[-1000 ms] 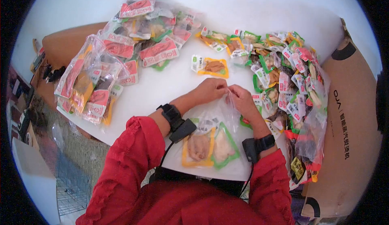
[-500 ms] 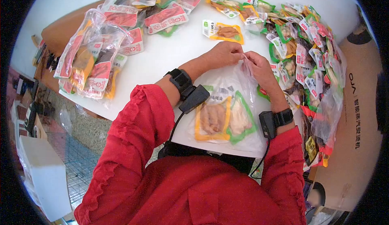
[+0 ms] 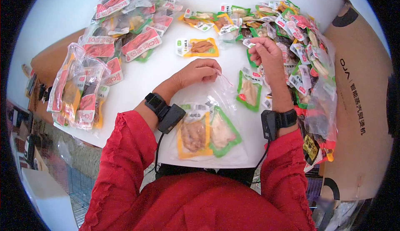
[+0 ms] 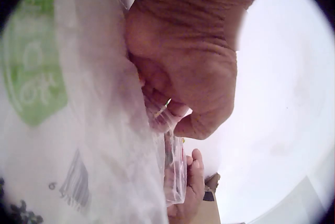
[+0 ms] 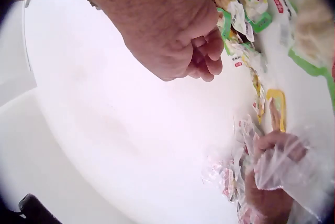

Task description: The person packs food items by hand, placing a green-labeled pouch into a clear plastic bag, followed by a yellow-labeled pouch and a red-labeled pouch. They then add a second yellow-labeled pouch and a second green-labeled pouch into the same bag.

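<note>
My left hand (image 3: 196, 72) pinches the top edge of a clear plastic bag (image 3: 223, 91) lying on the white table. Inside the bag are a yellow-edged food packet (image 3: 193, 135) with brown pieces and a green-edged packet (image 3: 223, 132) with pale pieces. In the left wrist view, the bag's clear plastic (image 4: 175, 177) hangs from the bent fingers. Apart from the bag, my right hand (image 3: 267, 56) is raised by the right-hand pile, its fingers loosely bent; the right wrist view shows nothing in them. Below it lies a loose green-edged packet (image 3: 249, 90).
A large heap of loose packets (image 3: 298, 50) covers the table's right side, beside a cardboard box (image 3: 354, 93). On the left lie filled clear bags (image 3: 79, 91) and more packets with red labels (image 3: 141, 43). One yellow-edged packet (image 3: 203, 46) lies alone beyond my left hand.
My right hand has let go of the bag's top edge and moved right, toward the heap. The left hand still pinches the bag. The head view has shifted.
</note>
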Demonstrator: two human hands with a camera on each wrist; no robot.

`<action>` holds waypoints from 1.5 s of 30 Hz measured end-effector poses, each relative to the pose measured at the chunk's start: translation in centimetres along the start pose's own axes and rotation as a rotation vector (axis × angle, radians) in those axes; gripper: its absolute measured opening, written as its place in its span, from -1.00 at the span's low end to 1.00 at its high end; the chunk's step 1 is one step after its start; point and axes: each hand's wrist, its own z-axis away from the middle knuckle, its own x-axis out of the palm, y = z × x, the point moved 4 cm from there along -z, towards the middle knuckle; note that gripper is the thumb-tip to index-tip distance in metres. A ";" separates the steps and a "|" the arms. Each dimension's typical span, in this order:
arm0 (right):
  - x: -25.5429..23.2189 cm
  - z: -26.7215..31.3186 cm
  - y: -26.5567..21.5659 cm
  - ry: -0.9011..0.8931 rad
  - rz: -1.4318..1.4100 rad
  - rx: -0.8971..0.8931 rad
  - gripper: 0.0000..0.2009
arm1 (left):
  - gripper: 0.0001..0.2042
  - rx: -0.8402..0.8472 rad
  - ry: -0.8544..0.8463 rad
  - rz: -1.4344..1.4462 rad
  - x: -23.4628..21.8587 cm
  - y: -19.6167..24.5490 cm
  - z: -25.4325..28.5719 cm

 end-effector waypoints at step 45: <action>-1.9 1.2 -0.1 -0.125 1.503 0.172 -0.78 | -0.87 -0.022 0.059 0.104 -0.2 -1.7 -0.5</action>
